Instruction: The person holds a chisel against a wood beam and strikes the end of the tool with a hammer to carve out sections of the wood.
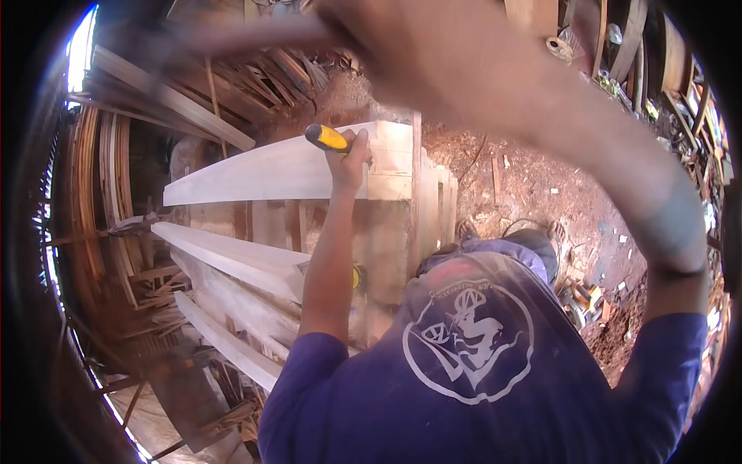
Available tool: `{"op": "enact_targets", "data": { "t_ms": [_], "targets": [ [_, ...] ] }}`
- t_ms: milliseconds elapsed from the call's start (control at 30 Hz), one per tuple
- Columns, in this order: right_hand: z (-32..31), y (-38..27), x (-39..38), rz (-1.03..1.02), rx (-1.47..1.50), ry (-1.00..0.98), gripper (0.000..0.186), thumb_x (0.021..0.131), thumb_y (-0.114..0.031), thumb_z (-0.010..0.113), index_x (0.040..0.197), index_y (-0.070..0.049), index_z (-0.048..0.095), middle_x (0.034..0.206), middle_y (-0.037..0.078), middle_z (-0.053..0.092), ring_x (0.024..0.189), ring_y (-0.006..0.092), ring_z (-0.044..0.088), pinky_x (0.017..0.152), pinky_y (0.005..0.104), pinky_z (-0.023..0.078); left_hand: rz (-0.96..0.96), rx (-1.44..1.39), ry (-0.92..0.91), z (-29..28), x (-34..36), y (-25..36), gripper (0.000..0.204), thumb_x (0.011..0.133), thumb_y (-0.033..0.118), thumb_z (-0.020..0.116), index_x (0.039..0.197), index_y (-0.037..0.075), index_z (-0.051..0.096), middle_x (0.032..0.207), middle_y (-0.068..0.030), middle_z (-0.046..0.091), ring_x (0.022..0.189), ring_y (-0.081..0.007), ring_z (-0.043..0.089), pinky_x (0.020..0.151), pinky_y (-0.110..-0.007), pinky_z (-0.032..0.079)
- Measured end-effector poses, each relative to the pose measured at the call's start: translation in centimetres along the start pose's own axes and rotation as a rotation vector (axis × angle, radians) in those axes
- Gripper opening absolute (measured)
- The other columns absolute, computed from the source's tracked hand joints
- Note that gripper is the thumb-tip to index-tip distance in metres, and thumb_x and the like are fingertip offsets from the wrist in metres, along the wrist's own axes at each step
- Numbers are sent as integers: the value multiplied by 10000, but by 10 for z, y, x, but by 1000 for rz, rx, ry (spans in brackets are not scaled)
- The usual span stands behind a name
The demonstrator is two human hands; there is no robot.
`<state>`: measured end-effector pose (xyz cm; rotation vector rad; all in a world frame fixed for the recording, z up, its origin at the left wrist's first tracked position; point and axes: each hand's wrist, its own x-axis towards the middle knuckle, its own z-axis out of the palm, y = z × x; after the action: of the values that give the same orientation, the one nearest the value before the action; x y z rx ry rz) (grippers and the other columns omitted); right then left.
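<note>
My left hand grips a yellow-and-black handled tool, like a chisel, held tilted on a long pale wooden plank near the squared block at its right end. High at the top of the view my right hand is raised and smeared by motion; a blurred elongated shape reaches leftward from it, too indistinct to name, and its fingers cannot be made out.
More pale boards lie below the plank on a wooden bench. A yellow round object sits among them. Stacked timber lines the left, scrap wood the upper right. My bare feet stand on a dirt floor with shavings.
</note>
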<state>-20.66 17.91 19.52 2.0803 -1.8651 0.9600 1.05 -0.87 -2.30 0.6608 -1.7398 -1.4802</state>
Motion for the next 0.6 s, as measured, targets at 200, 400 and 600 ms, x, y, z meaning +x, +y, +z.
{"op": "enact_targets", "data": {
  "t_ms": [200,400,600],
  "targets": [
    [31,8,-23,12,185,95,202,859,-103,635,1044,-38,588,743,157,654,609,315,667,550,457,522,3,-14,4,4,-1,-1,398,959,136,662,635,112,433,568,30,457,511,-60,427,497,-245,365],
    [34,33,-38,397,177,-342,290,809,-45,621,1093,12,615,871,251,701,873,397,710,829,498,555,-34,-34,-11,5,5,-3,413,963,107,651,635,119,402,577,46,419,506,-58,396,486,-249,316],
    [18,53,-112,594,297,-19,243,818,-65,614,1040,33,629,850,261,678,846,387,704,771,477,511,89,339,78,-19,-68,-16,272,968,223,653,819,-5,654,732,-4,610,722,-104,557,644,-294,442]
  ]
}}
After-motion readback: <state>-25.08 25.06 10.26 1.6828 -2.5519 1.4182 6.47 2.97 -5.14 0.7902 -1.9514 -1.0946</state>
